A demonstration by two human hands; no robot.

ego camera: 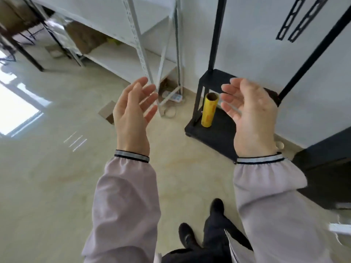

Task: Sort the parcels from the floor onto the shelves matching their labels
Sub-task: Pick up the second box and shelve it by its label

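My left hand (pixel 133 112) and my right hand (pixel 250 114) are raised in front of me, palms facing each other, fingers spread, and neither holds anything. A small brown cardboard parcel (pixel 106 111) lies on the floor just left of my left hand, partly hidden by it. The white metal shelf unit (pixel 133 59) stands at the back. On its lower level sit a brown box (pixel 83 37) and a silvery wrapped parcel (pixel 58 33), both blurred.
A black rack (pixel 214 130) stands by the wall on the right, with a yellow roll (pixel 209 111) upright on its base. A white power strip and cable (pixel 173 99) lie by the white shelf's legs. My feet in dark shoes (pixel 199 228) are on the glossy beige floor.
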